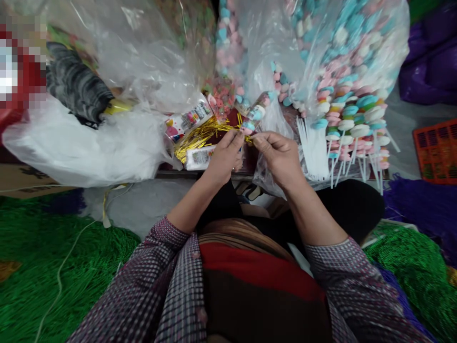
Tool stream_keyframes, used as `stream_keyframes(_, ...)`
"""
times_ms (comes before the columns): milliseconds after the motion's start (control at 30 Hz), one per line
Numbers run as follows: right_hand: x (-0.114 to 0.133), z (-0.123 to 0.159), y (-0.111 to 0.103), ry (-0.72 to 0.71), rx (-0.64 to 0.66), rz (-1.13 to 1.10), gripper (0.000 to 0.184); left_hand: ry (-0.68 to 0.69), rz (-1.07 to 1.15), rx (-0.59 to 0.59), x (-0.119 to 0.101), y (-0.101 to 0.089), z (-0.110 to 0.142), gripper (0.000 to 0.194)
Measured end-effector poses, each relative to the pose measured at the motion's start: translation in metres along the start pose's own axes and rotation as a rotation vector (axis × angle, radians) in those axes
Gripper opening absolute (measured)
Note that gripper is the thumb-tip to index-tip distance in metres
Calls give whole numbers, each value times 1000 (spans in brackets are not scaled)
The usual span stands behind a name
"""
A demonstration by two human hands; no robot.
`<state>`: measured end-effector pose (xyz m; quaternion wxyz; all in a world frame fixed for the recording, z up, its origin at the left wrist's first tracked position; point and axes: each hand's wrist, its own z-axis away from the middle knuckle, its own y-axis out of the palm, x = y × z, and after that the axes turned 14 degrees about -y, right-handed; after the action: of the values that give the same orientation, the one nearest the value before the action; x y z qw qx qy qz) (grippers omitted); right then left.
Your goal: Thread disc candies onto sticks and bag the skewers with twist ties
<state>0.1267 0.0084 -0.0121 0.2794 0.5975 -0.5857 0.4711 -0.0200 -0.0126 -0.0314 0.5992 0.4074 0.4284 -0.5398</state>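
A candy skewer (256, 113) of pink, white and blue pieces in a clear wrapper points up and away from me. My left hand (226, 155) is closed around its lower end. At that end sits a gold twist tie (248, 139), its other end pinched between thumb and forefinger of my right hand (280, 155). Beside my left hand lies a pile of gold twist ties (196, 138), between two printed white packets (194, 114). White plastic sticks (310, 147) lie to the right of my right hand.
Several unwrapped candy skewers (352, 114) are stacked at the right. Large clear bags of candy (232, 38) stand along the back. A white plastic bag (85, 143) and another person's grey patterned sleeve (76, 83) are at the left. An orange crate (437, 150) stands far right.
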Motion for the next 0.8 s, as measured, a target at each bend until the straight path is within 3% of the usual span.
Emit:
stream_keyframes(100,5,3,-6,123,-14,-182,40,-262,331,160,-14,1,9,40)
stream_keyframes(233,12,5,-9,182,-35,-231,43,-405,520,156,-34,5,20,30)
stream_keyframes(567,9,14,1,159,-61,-260,41,-360,536,78,-27,11,23,27)
stream_keyframes(800,8,13,3,239,-60,-313,42,-440,582,208,-31,9,27,26)
